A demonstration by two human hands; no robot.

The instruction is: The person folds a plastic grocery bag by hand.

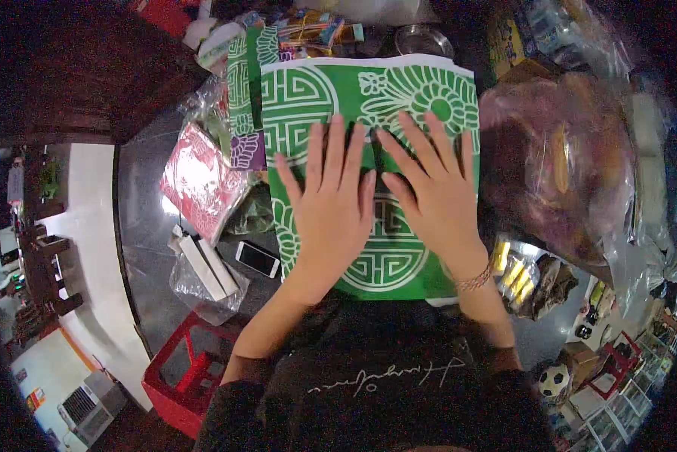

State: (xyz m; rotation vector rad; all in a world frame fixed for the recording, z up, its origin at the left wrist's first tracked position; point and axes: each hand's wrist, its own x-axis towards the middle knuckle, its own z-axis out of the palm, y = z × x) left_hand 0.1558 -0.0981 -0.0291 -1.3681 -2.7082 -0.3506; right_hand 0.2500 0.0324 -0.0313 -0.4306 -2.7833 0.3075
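Right in front of me lies a green sheet (429, 282) printed with white round and floral patterns; it looks like patterned paper. My left hand (331, 192) rests flat on its left half, fingers spread. Over the right half, my right hand (440, 188) lies palm down with its fingers apart. A braided bracelet (475, 281) circles the right wrist. The sheet's far edge shows a white border. Beyond its left edge is another green and purple patterned piece (240, 98), partly overlapped. Whatever lies under the sheet is hidden.
Left of the sheet are a plastic-wrapped pink pack (203, 181), a white phone (258, 259) and a white strip in clear plastic (207, 267). A large bag of purplish goods (557, 166) and yellow items in plastic (515, 275) sit right. A red stool (184, 369) stands near left.
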